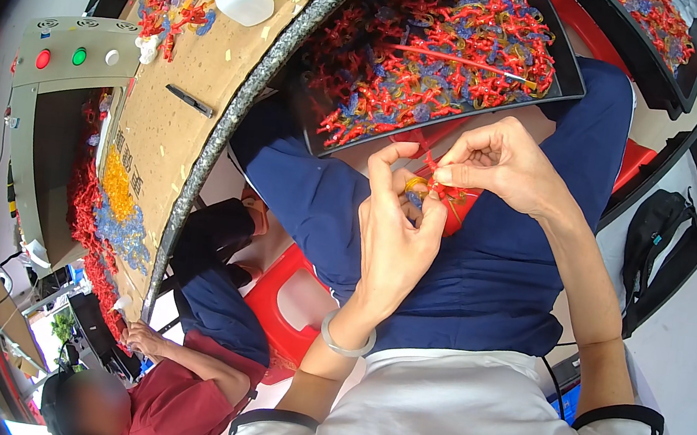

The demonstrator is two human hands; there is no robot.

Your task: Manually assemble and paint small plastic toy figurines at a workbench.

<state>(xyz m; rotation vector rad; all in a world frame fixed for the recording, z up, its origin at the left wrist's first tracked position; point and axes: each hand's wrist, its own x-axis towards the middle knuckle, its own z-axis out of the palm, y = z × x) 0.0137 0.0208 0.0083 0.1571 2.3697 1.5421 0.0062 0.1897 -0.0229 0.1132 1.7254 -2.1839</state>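
Observation:
Just above my lap, both hands meet around a small red plastic piece (448, 194) with yellow and blue bits on it. My left hand (399, 237) pinches it from below between thumb and fingers. From the right, my right hand (504, 169) grips its upper part with thumb and forefinger. Fingers cover much of the piece, so its full shape is hidden. Beyond my hands, a black tray (573, 82) is heaped with similar red, blue and yellow plastic pieces (437, 80). A thin red-handled brush (466, 61) lies across the heap.
To the left runs a cardboard-covered table (203, 49) with a white squeeze bottle (243, 4), a black pen (190, 100) and piles of coloured pieces (118, 196). A co-worker in a dark red shirt (188, 399) sits at lower left. Another filled black tray (677, 98) stands at upper right.

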